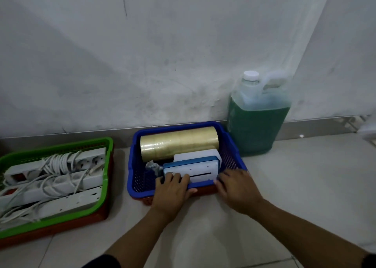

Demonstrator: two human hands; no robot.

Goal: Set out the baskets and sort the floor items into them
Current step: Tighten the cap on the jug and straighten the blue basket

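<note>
From the head view, a blue basket (232, 143) sits on the tiled floor (295, 186) against the wall (142, 54), apparently nested in a red one whose edge shows beneath its near rim. Inside it a stack of tape rolls (179, 143) lies on its side along the far wall, long axis running left to right. Nearer, a white-and-blue box (201, 171) also lies lengthwise left to right, its slotted face tilted up toward the camera, with a white block (195, 156) just behind it. The left hand (173, 190) grasps the box's left end, fingers over the top face and thumb below at the near rim. The right hand (236, 188) rests at the box's right end and the basket's near right corner; I cannot tell whether it clasps anything. To the left, well apart, a green basket (105, 166) stacked in a red one holds white power strips (57, 182), lying roughly left to right with coiled cords on top. A jug (258, 125) of green liquid stands upright just beside the blue basket's far right corner
</note>
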